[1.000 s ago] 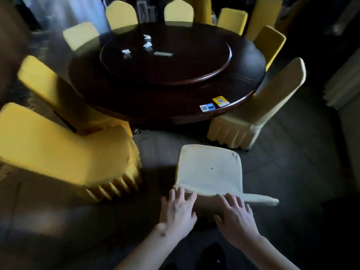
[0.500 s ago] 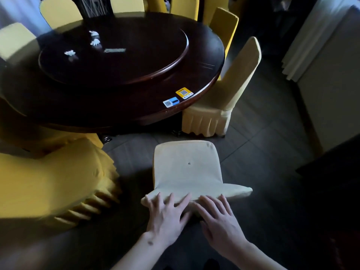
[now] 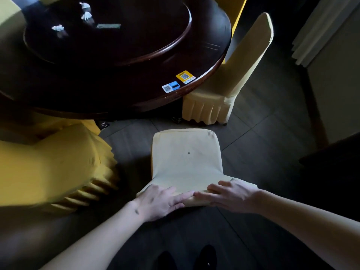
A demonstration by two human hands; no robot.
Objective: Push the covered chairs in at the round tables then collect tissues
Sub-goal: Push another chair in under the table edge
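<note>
A pale yellow covered chair (image 3: pixel 187 158) stands right in front of me, its seat facing the dark round table (image 3: pixel 120 88). My left hand (image 3: pixel 161 199) and my right hand (image 3: pixel 231 194) lie side by side on top of its backrest, fingers spread flat over the cover. The chair's front edge is a short way off the table's rim. Three crumpled white tissues (image 3: pixel 57 28) (image 3: pixel 87 15) (image 3: pixel 85 5) lie on the turntable (image 3: pixel 155 45) at the far left of the table.
A brighter yellow covered chair (image 3: pixel 54 168) stands close on the left, angled out from the table. Another pale covered chair (image 3: pixel 229 82) is tucked at the table's right side. Two stickers (image 3: pixel 178 81) sit near the rim. A wall and curtain (image 3: pixel 319 30) are on the right.
I have come closer and the view has swung right. Both hands slid apart along the backrest top, and the chair stands nearer the table.
</note>
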